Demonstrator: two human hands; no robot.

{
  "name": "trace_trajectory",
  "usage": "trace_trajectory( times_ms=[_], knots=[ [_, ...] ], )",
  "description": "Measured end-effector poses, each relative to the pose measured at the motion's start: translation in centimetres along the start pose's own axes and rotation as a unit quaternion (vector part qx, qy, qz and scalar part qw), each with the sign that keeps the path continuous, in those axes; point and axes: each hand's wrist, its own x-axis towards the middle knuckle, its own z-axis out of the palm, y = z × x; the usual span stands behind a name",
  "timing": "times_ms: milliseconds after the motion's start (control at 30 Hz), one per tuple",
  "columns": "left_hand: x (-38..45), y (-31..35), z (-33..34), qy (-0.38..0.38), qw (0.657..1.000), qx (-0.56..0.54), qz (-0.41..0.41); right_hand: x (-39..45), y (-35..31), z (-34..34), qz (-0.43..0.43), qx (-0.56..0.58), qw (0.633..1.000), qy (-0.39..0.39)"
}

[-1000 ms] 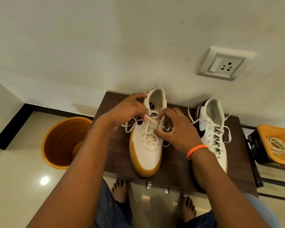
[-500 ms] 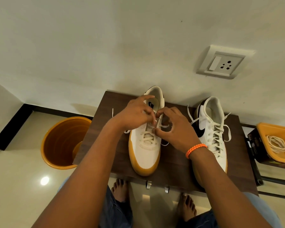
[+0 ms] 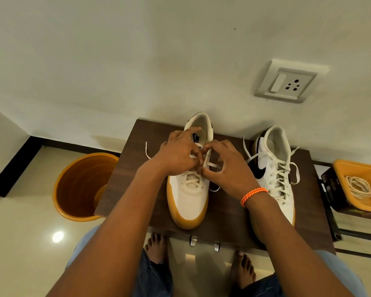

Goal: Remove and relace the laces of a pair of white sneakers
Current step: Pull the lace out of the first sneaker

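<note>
1. Head view: a left sneaker (image 3: 190,196) is standing in the middle of a dark table (image 3: 229,213), heel toward the wall, toe toward the near edge.
2. Both hands are meeting over its upper eyelets, touching each other above the tongue.
3. The left hand (image 3: 178,156) is reaching in from the left, its fingers curled and pinching a lace (image 3: 210,165) at the eyelets.
4. The right hand (image 3: 225,166) is coming in from the right, thumb and fingers curled and nipping the same lace just beside the left fingers.
5. One loose lace end is trailing left toward the table's left edge; another is lying on the table just right of the shoe.
6. A right sneaker (image 3: 276,168), fully laced, is sitting near the table's right edge, well apart from both hands.
7. An orange bucket (image 3: 79,189) is standing on the floor, left of the table.
8. An orange tray (image 3: 360,189) holding a coiled cord is sitting right of the table.
</note>
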Motion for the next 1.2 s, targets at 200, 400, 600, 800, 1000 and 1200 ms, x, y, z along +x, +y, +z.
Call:
trace_trajectory(
  times_ms=[200,400,600,800,1000,1200],
  knots=[
    [-0.4,0.0,-1.9,0.036,0.980,-0.193,0.014,-0.1,-0.2,-0.3,0.006,-0.012,1.000,-0.007],
    [-0.4,-0.2,-2.6,0.155,0.969,-0.191,-0.017,-0.1,-0.4,-0.2,0.008,-0.016,1.000,-0.007],
    [0.1,0.1,0.1,-0.005,0.999,0.031,-0.015,-0.2,-0.5,-0.1,0.007,-0.002,1.000,-0.002],
    [-0.2,0.2,-0.7,0.005,0.999,-0.036,0.010,-0.2,-0.6,-0.2,0.006,-0.003,1.000,-0.008],
    [-1.1,0.5,-3.3,0.124,0.905,-0.407,0.017,-0.1,-0.4,-0.2,0.013,-0.020,1.000,-0.012],
    [0.2,-0.5,-1.2,0.064,0.996,-0.068,-0.014,-0.1,-0.5,0.0,0.007,-0.013,1.000,-0.003]
  ],
)
